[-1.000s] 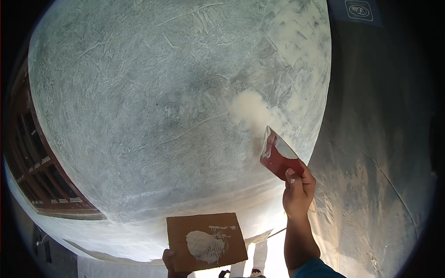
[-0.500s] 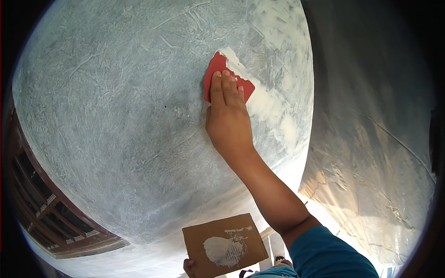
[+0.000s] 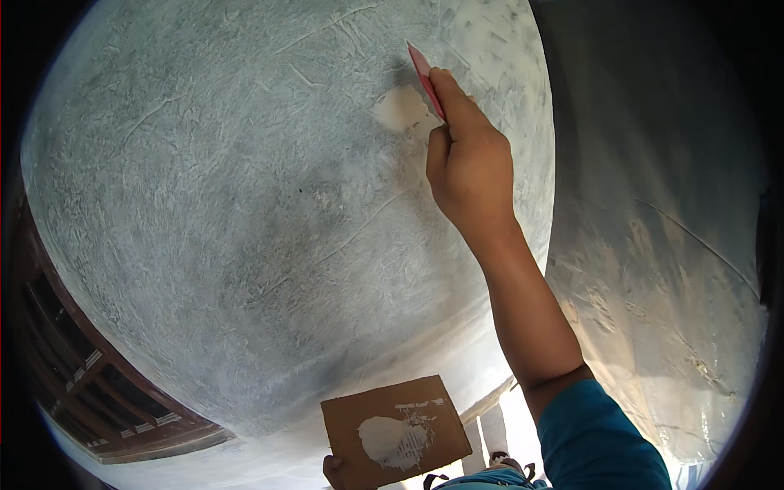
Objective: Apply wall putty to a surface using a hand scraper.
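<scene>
My right hand [image 3: 474, 155] grips a thin red spreader [image 3: 425, 82], seen nearly edge-on close to the upper wall. Just left of it, a fresh pale patch of filler [image 3: 400, 109] lies on the grey, rough-streaked wall [image 3: 220, 204]. Low in the view, my left hand [image 3: 333, 469] holds the lower left corner of a brown cardboard piece [image 3: 347, 416]; only part of that hand shows. On the cardboard sits a white mound of filler [image 3: 382, 439], with smears to its right.
A brown wooden window frame with bars [image 3: 122, 404] is set in the wall at lower left. To the right, past the wall's bright edge, stands another grey, stained wall [image 3: 653, 269]. My shoe [image 3: 498, 457] shows at the bottom.
My right hand has moved right and slightly up, turning the spreader from flat on the wall to edge-on. A pale patch now shows where it was. The cardboard stays in place.
</scene>
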`<action>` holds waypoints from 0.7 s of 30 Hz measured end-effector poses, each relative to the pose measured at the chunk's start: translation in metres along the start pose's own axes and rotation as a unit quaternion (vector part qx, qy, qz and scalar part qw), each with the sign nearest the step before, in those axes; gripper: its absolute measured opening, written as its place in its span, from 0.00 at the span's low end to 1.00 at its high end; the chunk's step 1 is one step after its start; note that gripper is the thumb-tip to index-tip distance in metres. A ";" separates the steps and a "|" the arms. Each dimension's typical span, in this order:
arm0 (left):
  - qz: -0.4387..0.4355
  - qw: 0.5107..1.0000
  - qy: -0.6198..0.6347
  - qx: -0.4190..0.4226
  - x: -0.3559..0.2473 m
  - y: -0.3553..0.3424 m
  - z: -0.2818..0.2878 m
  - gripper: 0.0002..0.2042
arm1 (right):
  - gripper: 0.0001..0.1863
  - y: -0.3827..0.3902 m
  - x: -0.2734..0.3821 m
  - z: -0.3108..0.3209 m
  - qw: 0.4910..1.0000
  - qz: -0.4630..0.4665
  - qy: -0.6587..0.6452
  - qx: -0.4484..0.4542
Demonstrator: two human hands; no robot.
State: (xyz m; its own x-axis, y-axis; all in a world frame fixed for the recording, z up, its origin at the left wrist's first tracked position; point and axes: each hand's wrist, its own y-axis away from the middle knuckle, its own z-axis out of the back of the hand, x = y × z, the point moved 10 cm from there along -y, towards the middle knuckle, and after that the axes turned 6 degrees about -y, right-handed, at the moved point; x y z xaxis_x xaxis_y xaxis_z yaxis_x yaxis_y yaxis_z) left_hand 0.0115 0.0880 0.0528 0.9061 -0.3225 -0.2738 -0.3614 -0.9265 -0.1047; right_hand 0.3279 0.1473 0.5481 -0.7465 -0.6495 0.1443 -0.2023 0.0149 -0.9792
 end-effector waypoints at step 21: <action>0.017 0.999 0.017 0.047 0.006 -0.005 -0.005 0.38 | 0.30 0.109 0.052 -0.046 0.972 0.125 0.011 0.199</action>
State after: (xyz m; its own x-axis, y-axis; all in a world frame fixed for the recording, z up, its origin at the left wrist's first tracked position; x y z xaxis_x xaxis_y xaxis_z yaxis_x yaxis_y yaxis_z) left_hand 0.0202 0.0898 0.0559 0.8992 -0.3611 -0.2472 -0.4096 -0.8933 -0.1850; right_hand 0.2379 0.1497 0.4554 -0.7552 -0.6467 -0.1072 0.2453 -0.1271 -0.9611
